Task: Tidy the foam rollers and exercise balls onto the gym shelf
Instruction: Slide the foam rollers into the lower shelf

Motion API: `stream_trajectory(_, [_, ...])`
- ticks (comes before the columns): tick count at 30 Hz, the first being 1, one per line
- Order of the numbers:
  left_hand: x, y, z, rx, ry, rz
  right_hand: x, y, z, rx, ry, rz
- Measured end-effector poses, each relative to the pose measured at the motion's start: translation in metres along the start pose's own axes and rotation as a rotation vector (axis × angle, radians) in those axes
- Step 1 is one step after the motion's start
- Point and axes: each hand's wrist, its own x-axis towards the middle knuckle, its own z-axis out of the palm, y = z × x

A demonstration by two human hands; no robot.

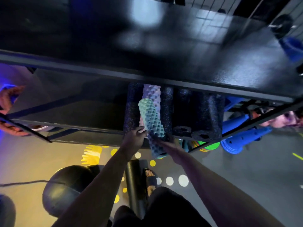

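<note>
Holding: teal ridged roller [151, 122], tilted, upper end resting on the rollers in the gym shelf [98, 74] middle tier, lower end overhanging its front edge.
Right grip [162, 141]: wrapped round the roller's lower part.
Left grip [136, 134]: fingers curled against the roller's left side.
Shelf neighbours: purple ridged roller [152, 92] beneath it, black speckled rollers [201, 112] on both sides.
Floor: smooth black roller [133, 181], dark exercise ball [65, 189].
Text: too blurred to read.

A grey floor [255, 174] carries yellow dots [152, 163] and white dots [183, 180], blue cones [241, 141] lying at right, violet light glowing left.
</note>
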Motion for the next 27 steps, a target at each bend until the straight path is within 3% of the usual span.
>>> stream_trajectory(3, [0.008, -0.001, -0.001, 0.060, 0.021, -0.057, 0.020, -0.012, -0.022, 0.080, 0.071, -0.022])
stream_trajectory(6, [0.021, -0.012, -0.011, 0.138, 0.059, -0.128, 0.054, -0.030, -0.040, 0.322, 0.249, 0.020])
stream_trajectory(9, [0.031, -0.015, -0.018, 0.066, 0.066, -0.199, 0.092, -0.048, -0.062, 0.369, 0.350, 0.050])
stream_trajectory(17, [0.055, -0.027, -0.001, 0.019, 0.109, -0.196, 0.148, -0.023, -0.092, -0.329, 0.615, 0.104])
stream_trajectory(22, [0.057, -0.019, 0.026, 0.026, 0.070, -0.185, 0.158, -0.031, -0.097, -0.589, 0.646, 0.112])
stream_trajectory(27, [0.036, -0.033, 0.030, 0.043, 0.156, -0.153, 0.132, -0.019, -0.096, -0.801, 0.584, 0.060])
